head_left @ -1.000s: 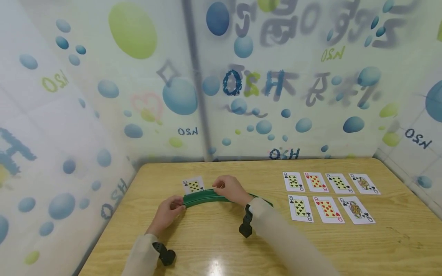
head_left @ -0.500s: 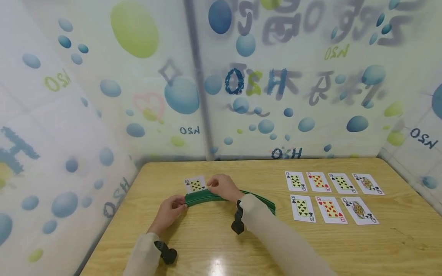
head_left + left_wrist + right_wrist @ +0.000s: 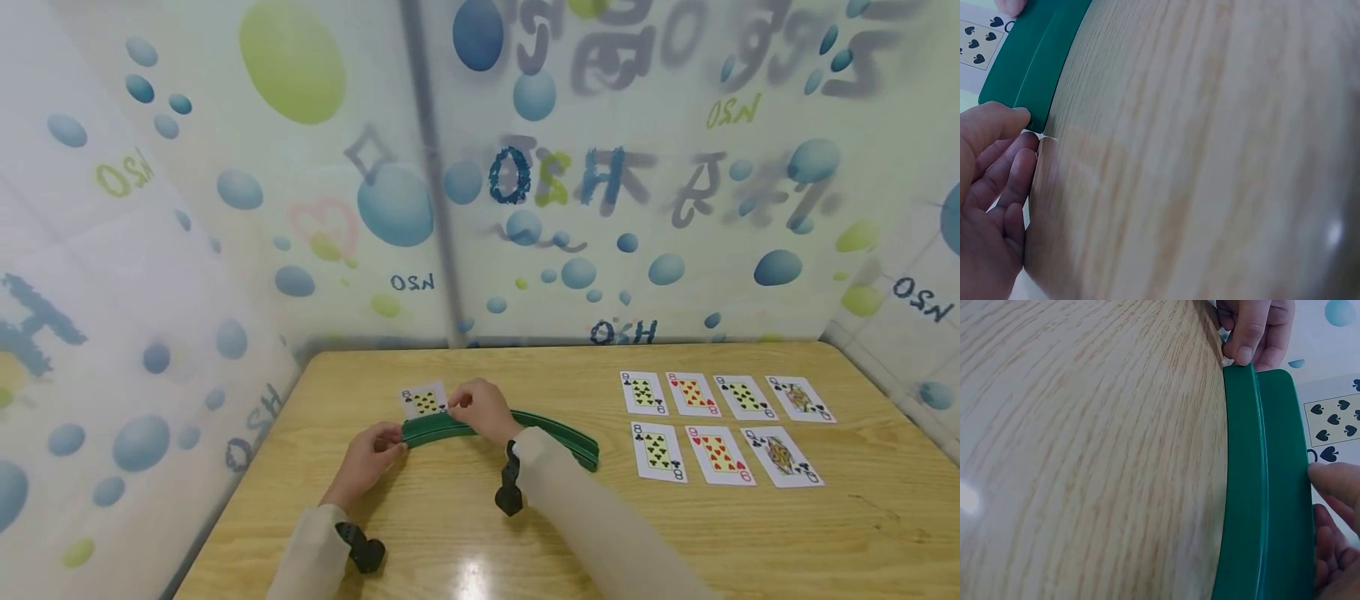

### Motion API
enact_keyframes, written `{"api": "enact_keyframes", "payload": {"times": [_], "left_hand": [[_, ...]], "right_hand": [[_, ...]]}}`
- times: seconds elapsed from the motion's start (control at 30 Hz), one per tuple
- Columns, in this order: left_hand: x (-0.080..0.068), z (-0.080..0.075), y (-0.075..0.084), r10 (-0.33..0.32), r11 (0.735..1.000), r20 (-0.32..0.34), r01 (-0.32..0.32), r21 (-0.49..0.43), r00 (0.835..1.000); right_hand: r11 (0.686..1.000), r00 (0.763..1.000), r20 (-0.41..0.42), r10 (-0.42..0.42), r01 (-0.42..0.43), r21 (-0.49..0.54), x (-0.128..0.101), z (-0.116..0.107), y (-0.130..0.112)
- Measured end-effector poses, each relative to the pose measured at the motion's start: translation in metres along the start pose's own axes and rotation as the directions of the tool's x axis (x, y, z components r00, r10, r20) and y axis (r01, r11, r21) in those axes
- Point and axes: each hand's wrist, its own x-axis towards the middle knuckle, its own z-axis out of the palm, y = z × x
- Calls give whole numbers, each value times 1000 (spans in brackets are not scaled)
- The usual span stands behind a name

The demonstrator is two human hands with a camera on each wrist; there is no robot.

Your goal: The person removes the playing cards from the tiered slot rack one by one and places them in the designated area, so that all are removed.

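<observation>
Bright, even light; glare on the table (image 3: pixel 468 575); wrist views blur close up.

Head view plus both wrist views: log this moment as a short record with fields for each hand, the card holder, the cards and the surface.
left hand: grips the left end of the green curved card holder
right hand: rests on the holder, fingertips pinching the eight of spades
eight of spades: face up just behind the holder's left end
loose cards: seven, face up in two rows, right of the holder, untouched
surface: wooden table
</observation>
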Motion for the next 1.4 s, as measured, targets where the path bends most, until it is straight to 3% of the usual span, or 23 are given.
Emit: {"api": "enact_keyframes", "payload": {"times": [0.33,0.83,1.4], "left_hand": [[-1,1,0,65,998,-12,-65,2,998],[-1,1,-1,51,999,-19,-51,-8,999],[-1,3,-1,66,998,-27,-66,-1,997]], "right_hand": [[1000,1000,-4,-12,12,17,-2,-1,-1],[987,998,-29,-55,59,148,-7,-9,5],[982,995,-47,-86,93,166,-16,-33,7]]}}
